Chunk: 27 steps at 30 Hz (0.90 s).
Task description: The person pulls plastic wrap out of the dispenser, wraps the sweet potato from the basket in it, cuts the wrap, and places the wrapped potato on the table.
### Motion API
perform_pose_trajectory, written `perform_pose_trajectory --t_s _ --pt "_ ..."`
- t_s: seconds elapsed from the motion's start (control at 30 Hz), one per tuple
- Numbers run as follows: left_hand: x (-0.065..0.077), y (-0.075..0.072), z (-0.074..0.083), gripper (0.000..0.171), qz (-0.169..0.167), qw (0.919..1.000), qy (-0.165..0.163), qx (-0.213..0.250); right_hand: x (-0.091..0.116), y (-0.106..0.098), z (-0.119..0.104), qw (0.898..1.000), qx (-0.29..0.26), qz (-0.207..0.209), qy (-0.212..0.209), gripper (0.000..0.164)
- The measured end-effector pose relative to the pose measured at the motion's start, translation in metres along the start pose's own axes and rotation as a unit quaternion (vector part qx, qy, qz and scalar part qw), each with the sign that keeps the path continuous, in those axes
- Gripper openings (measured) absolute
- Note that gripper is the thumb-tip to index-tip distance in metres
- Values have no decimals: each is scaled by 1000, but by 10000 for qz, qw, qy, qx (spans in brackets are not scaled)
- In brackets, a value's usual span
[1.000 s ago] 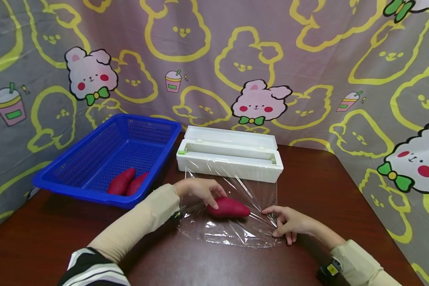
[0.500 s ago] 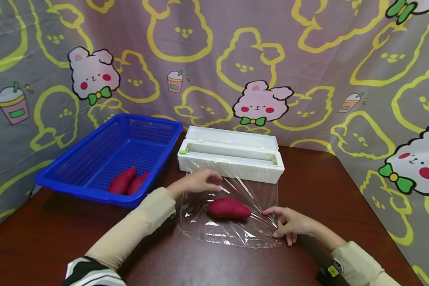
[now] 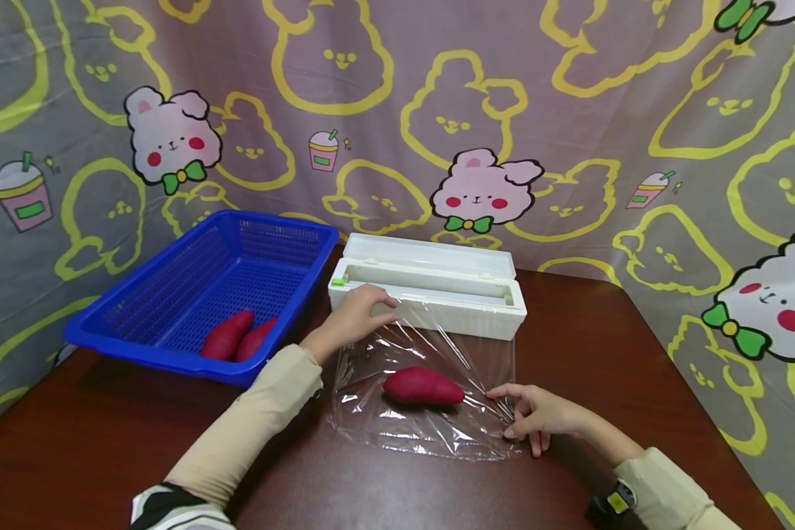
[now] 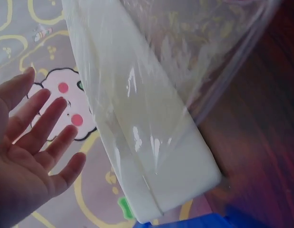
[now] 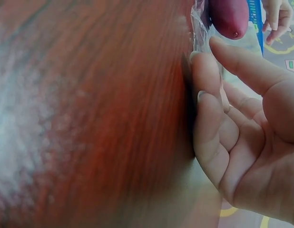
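Resting on clear plastic film [image 3: 407, 436], the red tapered sweet potato [image 3: 424, 386] looks firm, best gripped mid-body; left hand [image 3: 363, 311] loose at eleven o'clock, right hand [image 3: 539, 414] touching film at three, pinch unclear.

Wrist cameras, nearer than head camera, face fingers [image 5: 206, 78].

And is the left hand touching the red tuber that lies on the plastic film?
Apart. The head view shows it: the left hand is by the white box, with plastic film visible between it and the red tuber.
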<state>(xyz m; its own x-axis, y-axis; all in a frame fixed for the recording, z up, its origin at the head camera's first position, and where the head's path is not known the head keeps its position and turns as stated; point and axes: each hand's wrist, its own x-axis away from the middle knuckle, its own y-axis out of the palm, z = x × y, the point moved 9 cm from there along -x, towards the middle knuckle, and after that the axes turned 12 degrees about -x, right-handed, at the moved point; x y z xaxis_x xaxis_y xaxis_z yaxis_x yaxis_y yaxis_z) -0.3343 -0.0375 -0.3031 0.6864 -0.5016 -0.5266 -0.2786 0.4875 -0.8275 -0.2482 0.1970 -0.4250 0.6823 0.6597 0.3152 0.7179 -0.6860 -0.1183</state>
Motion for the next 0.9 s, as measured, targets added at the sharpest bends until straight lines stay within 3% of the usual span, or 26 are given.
perform_pose_trajectory --t_s 0.13,0.23,0.7,0.9 --pt "2 -6 -11 18 320 9990 -307 -87 0 0 0 10000 36 -10 -10 60" --pt "4 -7 -20 17 381 9979 -520 -109 0 0 0 10000 6 -17 6 60" --pt "12 -3 -23 20 -25 9978 -630 -188 1 1 -1 9999 64 -41 -113 61" --pt "18 -5 -15 18 -335 9977 -551 -226 4 4 -9 9970 529 -123 -551 63"
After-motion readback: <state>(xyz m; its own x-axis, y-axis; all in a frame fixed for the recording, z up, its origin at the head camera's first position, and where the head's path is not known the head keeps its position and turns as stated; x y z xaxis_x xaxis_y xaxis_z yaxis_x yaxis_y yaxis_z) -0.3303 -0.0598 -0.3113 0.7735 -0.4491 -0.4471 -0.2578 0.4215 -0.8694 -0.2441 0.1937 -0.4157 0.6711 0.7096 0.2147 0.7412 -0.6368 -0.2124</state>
